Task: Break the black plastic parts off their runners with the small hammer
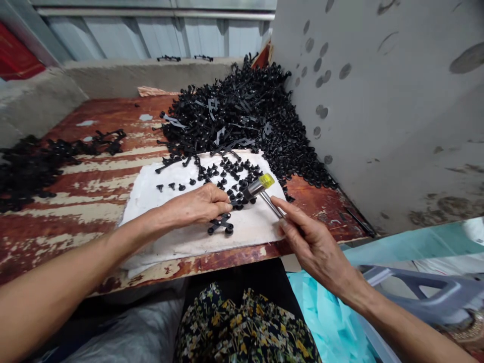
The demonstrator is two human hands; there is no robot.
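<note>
My right hand (310, 239) is closed round the metal handle of a small mallet (255, 189), whose head has a yellow face on one end and a dark face on the other. The dark face is over small black parts on a white cloth (159, 242). Left of the mallet head, my left hand (202, 204) is closed on a black plastic linkage (221, 224) of crossed arms with round knobs. Its fingertips are partly hidden. Several loose black pegs (181, 187) stand and lie on the cloth around the hand.
A large heap of black plastic parts (234, 111) covers the back of the worn red-brown table (94, 176), against a grey panel (378, 126). Another dark pile (30, 166) lies at the left. Turquoise plastic sheeting (325, 312) hangs below on the right.
</note>
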